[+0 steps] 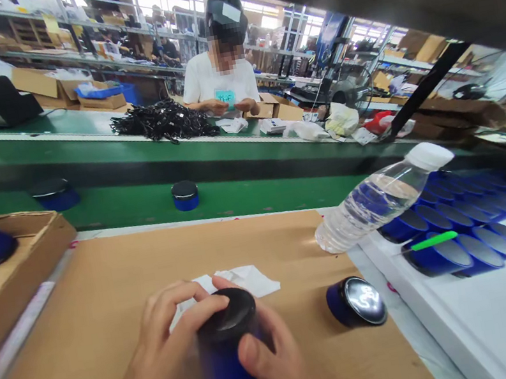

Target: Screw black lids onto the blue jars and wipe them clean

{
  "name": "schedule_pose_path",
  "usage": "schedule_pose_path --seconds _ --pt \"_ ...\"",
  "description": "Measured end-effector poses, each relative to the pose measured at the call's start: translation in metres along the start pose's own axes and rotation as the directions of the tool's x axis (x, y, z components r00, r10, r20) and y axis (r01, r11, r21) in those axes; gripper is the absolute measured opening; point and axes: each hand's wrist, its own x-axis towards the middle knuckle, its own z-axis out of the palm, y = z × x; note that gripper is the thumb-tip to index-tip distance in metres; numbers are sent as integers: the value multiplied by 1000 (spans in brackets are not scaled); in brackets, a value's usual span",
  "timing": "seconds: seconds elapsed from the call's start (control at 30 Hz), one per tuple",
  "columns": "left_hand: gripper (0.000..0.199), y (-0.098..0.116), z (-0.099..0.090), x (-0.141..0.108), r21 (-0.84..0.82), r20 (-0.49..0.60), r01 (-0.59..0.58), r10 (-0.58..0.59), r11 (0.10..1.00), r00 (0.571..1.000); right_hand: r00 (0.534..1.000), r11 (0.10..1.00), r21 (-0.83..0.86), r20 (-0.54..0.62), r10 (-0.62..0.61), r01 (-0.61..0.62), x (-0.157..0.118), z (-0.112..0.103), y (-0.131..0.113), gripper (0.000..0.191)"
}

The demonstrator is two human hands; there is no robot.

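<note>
Grasping a blue, black-topped cylinder (226, 363) between left hand (167, 346) and right hand (283, 356) over brown cardboard (280, 236), covering much of its blurred sides and partly hiding the white tissue (253, 280) behind.

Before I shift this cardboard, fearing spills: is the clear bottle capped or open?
Capped: a white cap covers the top of the clear bottle; how tightly, I cannot tell.

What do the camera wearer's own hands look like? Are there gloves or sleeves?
The left hand and the right hand are bare, with no gloves. I can't see any rings or a watch, and no sleeves show near them, though it's a bit blurry.
</note>
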Motion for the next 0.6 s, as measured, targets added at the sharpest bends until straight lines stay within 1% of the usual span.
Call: schedule_pose_path --seconds 0.07,0.1,0.13,0.2,0.27,0.3,0.33,0.37,0.4,0.43,0.47,0.5,0.53,0.57,0.6 --pt "44 0 1 -1 -17 65 -11 12 1000 998 1000 1000 17 0 16 -16 4 0 4 62" --pt "51 -1 1 -1 -45 115 -20 25 999 993 1000 1000 16 -8 14 -14 6 0 7 62" --pt "55 -2 1 -1 -84 153 -10 23 996 988 1000 1000 8 -20 7 -7 7 0 10 64" --pt "59 -4 0 -3 -159 192 27 5 987 981 998 999 -43 -58 0 -2 6 -2 17 69" --pt "60 -7 -1 -5 -179 189 43 -8 983 982 989 985 -171 -150 -6 -20 2 -5 22 67" --pt "60 -8 -2 -5 -141 180 28 -3 990 984 976 963 -268 -216 -27 -32 0 -6 24 63" --pt "60 -10 -2 -6 -83 165 -1 15 997 986 961 922 -386 -260 -88 -19 -2 -7 26 60" --pt "59 -11 -3 -6 -38 151 -27 33 999 988 949 850 -525 -248 -195 38 -2 -9 26 60" --pt "56 -13 -3 -5 -26 135 -22 25 999 991 933 747 -652 -175 -315 130 -2 -10 26 65" --pt "52 -15 -4 -4 -51 135 -2 9 999 991 906 620 -748 -59 -419 238 -1 -11 25 76" --pt "51 -16 -4 -3 -110 151 40 -23 993 988 872 496 -798 71 -485 341 1 -11 24 91" --pt "54 -16 -4 -3 -186 180 107 -74 977 981 831 387 -820 178 -527 421 2 -11 21 104" --pt "59 -16 -4 -2 -275 211 180 -124 945 970 796 299 -835 241 -556 461 3 -11 19 110" --pt "64 -15 -4 -3 -359 245 255 -173 898 954 770 229 -853 267 -579 468 2 -10 16 108" --pt "62 -14 -3 -4 -438 266 319 -218 840 939 751 158 -875 286 -596 458 -1 -8 14 101"
